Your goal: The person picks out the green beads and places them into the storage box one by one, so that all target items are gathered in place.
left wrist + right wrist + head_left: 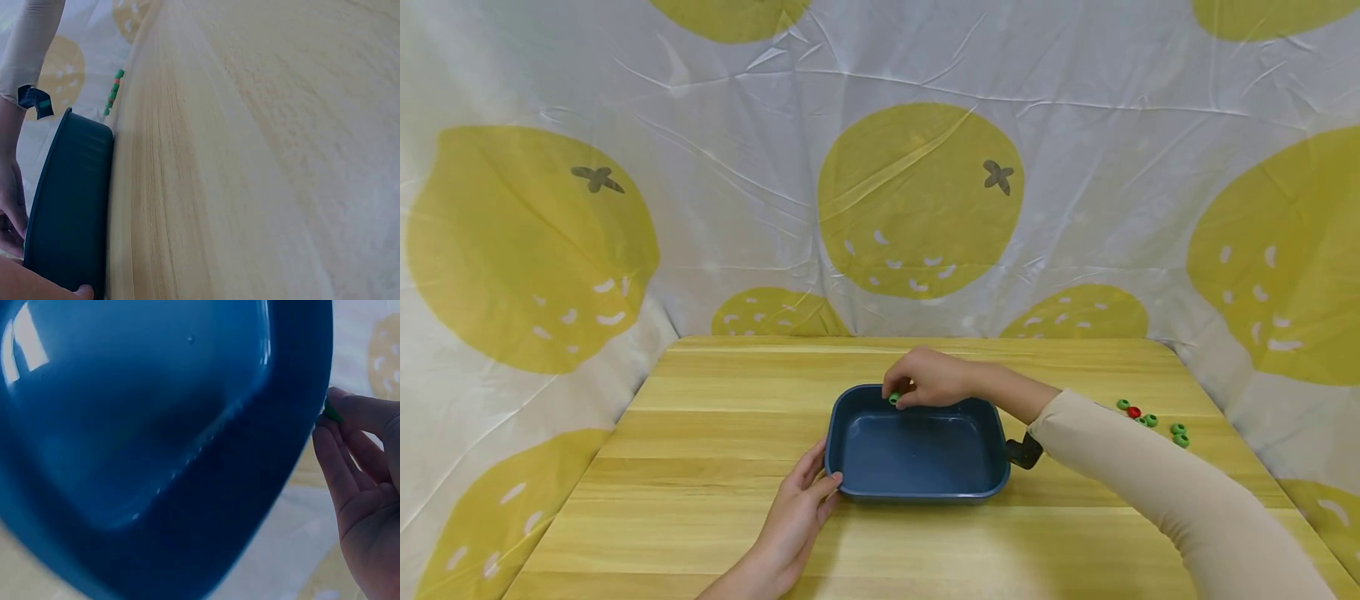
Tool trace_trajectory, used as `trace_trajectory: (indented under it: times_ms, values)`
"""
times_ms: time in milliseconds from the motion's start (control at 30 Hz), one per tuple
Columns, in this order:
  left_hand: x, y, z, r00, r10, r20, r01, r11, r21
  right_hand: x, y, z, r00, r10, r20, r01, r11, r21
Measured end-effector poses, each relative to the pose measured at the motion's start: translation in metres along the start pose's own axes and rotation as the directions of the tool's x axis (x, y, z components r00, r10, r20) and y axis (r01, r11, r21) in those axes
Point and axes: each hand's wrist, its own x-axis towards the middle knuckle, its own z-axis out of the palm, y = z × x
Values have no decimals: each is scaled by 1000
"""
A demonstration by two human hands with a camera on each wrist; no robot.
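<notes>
A dark blue rectangular basin with rounded corners (917, 467) sits on the wooden table. My left hand (801, 508) holds its near left corner, thumb over the rim and fingers along the outer wall. At the basin's far left rim, my right hand (928, 379) pinches a green bead (894, 399) between thumb and fingers. The right wrist view shows only a sliver of this green bead (332, 411) between the fingertips, beside the rim. No beads show on the visible part of the basin's floor.
Several green beads (1180, 440) and a red bead (1133, 412) lie on the table's right side, beyond the right sleeve (1150, 475). A black object (1024, 451) is by the sleeve cuff. A lemon-print cloth (1075, 208) hangs around the wooden table (700, 467).
</notes>
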Motion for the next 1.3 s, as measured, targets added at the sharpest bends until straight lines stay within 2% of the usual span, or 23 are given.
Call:
trace_trajectory:
  times_ms: [433, 667, 800, 967, 1133, 1300]
  values:
    - [1, 0, 0, 1000, -9, -6, 9, 1000, 3, 34, -3, 19, 999, -20, 33, 20, 1000, 22]
    - [1, 0, 0, 1000, -7, 5, 7, 1000, 5, 43, -6, 21, 999, -22, 44, 20, 999, 38]
    - [1, 0, 0, 1000, -7, 3, 7, 1000, 3, 42, -4, 20, 999, -9, 39, 7, 999, 54]
    - [0, 0, 0, 1000, -3, -2, 3, 1000, 3, 35, -2, 13, 999, -3, 38, 2, 1000, 24]
    - [-1, 1, 0, 1000, 5, -4, -5, 1000, 2, 23, -4, 4, 1000, -10, 22, 9, 1000, 26]
    - [-2, 0, 1, 1000, 7, -11, -7, 1000, 5, 8, -6, 0, 1000, 18, 6, -18, 998, 55]
